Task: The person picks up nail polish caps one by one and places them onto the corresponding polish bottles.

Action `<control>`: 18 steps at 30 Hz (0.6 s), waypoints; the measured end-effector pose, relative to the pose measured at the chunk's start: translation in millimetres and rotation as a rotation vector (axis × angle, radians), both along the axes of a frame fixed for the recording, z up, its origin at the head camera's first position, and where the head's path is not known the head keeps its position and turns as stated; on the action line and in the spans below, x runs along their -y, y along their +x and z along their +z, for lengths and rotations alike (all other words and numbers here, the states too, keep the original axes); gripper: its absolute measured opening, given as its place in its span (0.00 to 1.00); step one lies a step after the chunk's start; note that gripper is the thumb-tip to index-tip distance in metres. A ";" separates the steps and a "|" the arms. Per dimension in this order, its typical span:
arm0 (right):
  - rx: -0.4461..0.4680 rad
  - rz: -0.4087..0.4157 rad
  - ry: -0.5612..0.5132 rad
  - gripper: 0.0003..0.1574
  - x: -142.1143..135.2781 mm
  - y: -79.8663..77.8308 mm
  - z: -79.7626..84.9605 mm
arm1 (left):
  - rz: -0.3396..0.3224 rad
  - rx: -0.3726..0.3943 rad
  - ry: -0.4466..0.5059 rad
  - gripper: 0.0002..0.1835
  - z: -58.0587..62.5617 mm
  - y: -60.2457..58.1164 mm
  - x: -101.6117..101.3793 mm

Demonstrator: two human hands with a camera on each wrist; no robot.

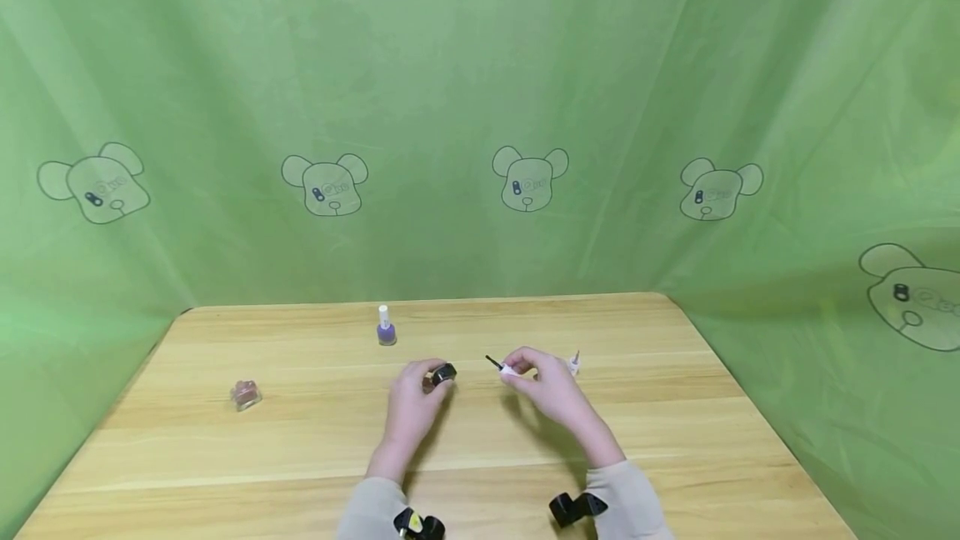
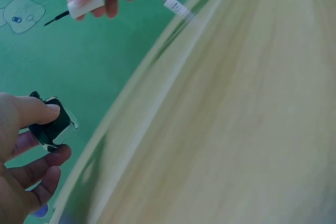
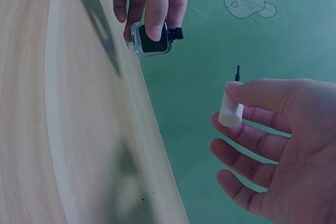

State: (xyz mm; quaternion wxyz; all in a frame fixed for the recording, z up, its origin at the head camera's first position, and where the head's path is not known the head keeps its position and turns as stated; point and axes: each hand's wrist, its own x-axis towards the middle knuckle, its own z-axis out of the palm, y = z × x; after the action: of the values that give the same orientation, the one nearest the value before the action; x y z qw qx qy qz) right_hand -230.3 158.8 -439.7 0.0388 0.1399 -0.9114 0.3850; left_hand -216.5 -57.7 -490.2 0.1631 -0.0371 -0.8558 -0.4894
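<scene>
My left hand point(image 1: 411, 402) holds a small glass nail polish bottle point(image 3: 151, 39) of black polish between thumb and fingers, tilted above the table. Its dark threaded neck has no cap on it. To the right, my right hand point(image 1: 551, 394) pinches a white nail polish cap point(image 3: 231, 109) between thumb and index finger. From this cap a thin brush point(image 1: 492, 362), coated dark, points left towards the bottle; the two are apart. In the right wrist view, the other right-hand fingers are spread and loosely bent.
A capped purple nail polish bottle point(image 1: 386, 333) stands near the table's back edge. At the left sits an uncapped bottle of pink polish point(image 1: 245, 395). Behind my right hand, another white cap point(image 2: 176, 7) stands brush up on the wooden table point(image 1: 300, 448). Green curtains point(image 1: 450, 257) enclose the table.
</scene>
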 end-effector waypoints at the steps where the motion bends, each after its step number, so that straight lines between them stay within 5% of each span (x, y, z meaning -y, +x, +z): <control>1: -0.005 0.002 0.001 0.08 0.1 0.4 0.4 | -0.008 0.004 0.002 0.16 0.2 0.3 -1.6; 18: -0.067 0.058 0.014 0.08 1.4 4.3 8.5 | -0.107 -0.042 -0.066 0.15 -1.4 4.1 -20.6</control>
State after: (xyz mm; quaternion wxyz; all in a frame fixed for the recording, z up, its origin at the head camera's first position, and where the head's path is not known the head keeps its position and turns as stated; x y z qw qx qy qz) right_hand -226.0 157.4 -431.2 0.0570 0.1792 -0.9078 0.3749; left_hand -212.5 -37.2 -491.7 0.1532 -0.0985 -0.8648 -0.4679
